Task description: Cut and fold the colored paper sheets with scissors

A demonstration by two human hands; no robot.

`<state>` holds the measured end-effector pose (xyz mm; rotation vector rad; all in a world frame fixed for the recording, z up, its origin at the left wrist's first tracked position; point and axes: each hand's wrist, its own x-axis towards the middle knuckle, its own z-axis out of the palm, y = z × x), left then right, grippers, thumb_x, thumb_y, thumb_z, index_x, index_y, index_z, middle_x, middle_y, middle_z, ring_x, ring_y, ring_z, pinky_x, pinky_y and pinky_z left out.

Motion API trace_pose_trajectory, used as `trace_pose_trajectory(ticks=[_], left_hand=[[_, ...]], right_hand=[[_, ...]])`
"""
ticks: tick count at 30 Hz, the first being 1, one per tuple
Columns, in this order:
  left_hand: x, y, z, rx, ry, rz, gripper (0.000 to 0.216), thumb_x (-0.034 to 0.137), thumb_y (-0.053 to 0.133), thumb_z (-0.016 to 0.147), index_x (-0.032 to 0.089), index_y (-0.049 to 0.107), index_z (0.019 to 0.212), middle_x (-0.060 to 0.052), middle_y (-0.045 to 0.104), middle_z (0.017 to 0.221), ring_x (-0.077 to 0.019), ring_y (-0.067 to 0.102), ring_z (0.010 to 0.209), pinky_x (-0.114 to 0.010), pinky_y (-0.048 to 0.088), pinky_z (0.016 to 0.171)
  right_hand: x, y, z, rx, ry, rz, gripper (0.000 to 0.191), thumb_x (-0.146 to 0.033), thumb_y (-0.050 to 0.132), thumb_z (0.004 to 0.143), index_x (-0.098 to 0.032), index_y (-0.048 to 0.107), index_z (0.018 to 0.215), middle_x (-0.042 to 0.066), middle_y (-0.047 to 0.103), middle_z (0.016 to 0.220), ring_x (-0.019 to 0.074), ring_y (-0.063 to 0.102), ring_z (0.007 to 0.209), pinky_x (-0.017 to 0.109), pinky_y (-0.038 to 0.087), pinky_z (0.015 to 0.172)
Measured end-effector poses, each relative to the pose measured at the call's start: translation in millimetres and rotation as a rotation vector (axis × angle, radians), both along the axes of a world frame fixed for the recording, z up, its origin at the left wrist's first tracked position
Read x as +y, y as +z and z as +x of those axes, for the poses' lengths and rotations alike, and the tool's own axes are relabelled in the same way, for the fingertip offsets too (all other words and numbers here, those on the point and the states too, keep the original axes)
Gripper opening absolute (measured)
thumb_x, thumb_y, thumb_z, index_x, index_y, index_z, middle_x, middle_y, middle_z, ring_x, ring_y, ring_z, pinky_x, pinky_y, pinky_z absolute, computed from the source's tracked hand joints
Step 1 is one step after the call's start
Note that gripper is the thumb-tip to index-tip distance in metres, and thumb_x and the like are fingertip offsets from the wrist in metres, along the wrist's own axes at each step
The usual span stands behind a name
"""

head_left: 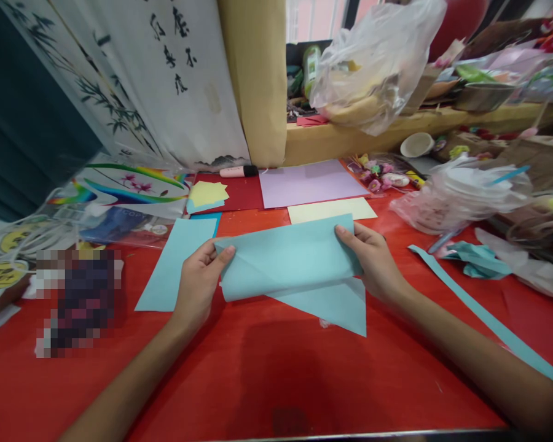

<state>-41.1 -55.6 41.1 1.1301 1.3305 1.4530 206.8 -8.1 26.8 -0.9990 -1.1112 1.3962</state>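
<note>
A light blue sheet of paper is stretched between my two hands, a little above the red table. Its near part curls over, and a pointed flap hangs out below on the right. My left hand pinches the left end between thumb and fingers. At the upper right corner, my right hand grips the paper with the thumb on top and the fingers behind. Another light blue sheet lies flat on the table behind my left hand.
Purple paper, cream paper and a marker lie at the back. A blue paper strip and crumpled blue paper are on the right, near a bagged cup. A blurred-out item lies left on the red table.
</note>
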Motion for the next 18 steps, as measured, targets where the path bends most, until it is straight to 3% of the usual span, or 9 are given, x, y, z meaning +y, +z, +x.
trace_pose_trajectory(ticks=[9,18], left_hand=[[-0.7,-0.8,-0.9,0.008,0.024,0.004,0.017,0.032,0.064,0.074,0.016,0.059,0.073,0.002,0.052,0.064,-0.0083,0.042,0.056,-0.019,0.033,0.05],[-1.4,1.0,-0.9,0.016,0.015,-0.001,0.016,0.033,0.064,0.075,0.017,0.062,0.077,0.001,0.056,0.068,-0.009,0.046,0.059,-0.019,0.036,0.051]], right_hand=[[1.4,-3.4,-1.0,0.004,-0.026,-0.019,0.019,-0.039,0.063,0.077,-0.023,0.067,0.085,-0.001,0.063,0.069,0.0078,0.053,0.056,0.019,0.04,0.048],[-0.8,-2.8,-0.8,-0.008,-0.031,-0.035,0.02,-0.041,0.062,0.077,-0.021,0.065,0.079,-0.001,0.06,0.067,0.0082,0.052,0.055,0.019,0.039,0.047]])
